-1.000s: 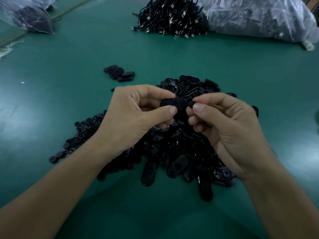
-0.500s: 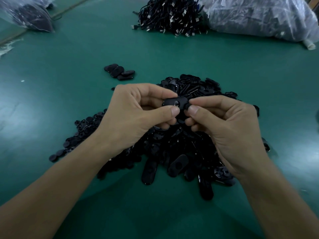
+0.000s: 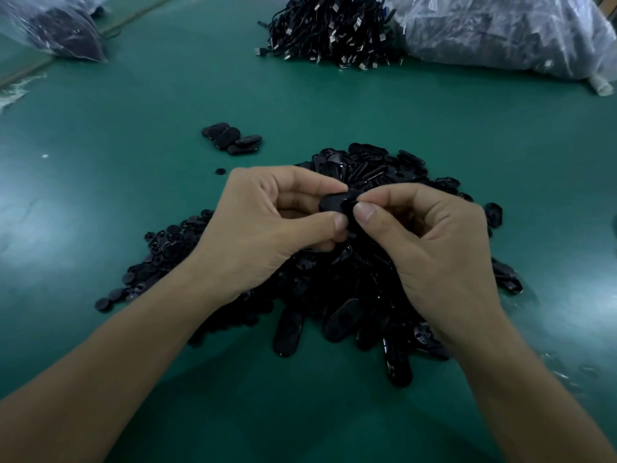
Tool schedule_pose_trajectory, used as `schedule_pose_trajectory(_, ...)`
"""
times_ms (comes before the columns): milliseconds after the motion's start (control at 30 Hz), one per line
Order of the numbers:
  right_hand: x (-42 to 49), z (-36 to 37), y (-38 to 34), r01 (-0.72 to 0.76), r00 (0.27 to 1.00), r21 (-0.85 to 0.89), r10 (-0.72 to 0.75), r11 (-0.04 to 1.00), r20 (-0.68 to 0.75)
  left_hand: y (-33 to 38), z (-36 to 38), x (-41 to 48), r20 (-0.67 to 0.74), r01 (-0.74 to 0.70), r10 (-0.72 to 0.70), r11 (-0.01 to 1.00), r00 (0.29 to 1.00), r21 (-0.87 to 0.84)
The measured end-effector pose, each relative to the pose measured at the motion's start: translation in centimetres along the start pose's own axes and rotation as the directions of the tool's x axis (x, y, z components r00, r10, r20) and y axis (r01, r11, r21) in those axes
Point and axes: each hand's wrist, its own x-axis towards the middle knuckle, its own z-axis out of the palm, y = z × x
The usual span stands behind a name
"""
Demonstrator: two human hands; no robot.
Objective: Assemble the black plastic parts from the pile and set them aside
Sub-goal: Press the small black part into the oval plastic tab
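The left hand pinches a small black oval plastic part between thumb and forefinger, just above the heap of loose black plastic parts; the right hand pinches its other end. The piece looks light, stiff and smooth, likely slippery, so its rims seem the surest hold. Open green surface lies to the left, by the small cluster of assembled black ovals; the tangled black cable pile and clear plastic bag sit well apart, far off
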Motion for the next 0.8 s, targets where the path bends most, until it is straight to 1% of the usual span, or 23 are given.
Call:
schedule_pose_trajectory(133, -0.1, 0.4, -0.1, -0.034, 0.999, 0.077, 0.031, 0.996, 0.043, 0.0, 0.2, -0.1, -0.002, -0.007, 0.007, 1.0, 1.0, 0.011)
schedule_pose_trajectory(300, -0.1, 0.6, -0.1, -0.073, 0.997, 0.07, 0.071, 0.995, 0.023, -0.2, 0.1, 0.0, -0.008, -0.014, 0.014, 1.0, 1.0, -0.005)
schedule_pose_trajectory(467, 0.0, 0.5, 0.0, -0.108, 0.993, 0.056, 0.105, 0.993, 0.051, -0.4, 0.2, 0.0, -0.001, -0.023, 0.023, 1.0, 1.0, 0.004)
schedule_pose_trajectory(700, 0.1, -0.2, 0.0, -0.05, 0.996, -0.012, 0.051, 0.999, 0.073, -0.4, 0.2, -0.1, 0.032, -0.009, 0.007, 0.998, 0.999, 0.065)
schedule_pose_trajectory(800, 0.3, -0.6, 0.3, -0.026, 0.997, -0.025, 0.028, 0.999, 0.071, -0.4, 0.2, -0.1, 0.064, 0.009, -0.012, 0.998, 0.998, 0.058)
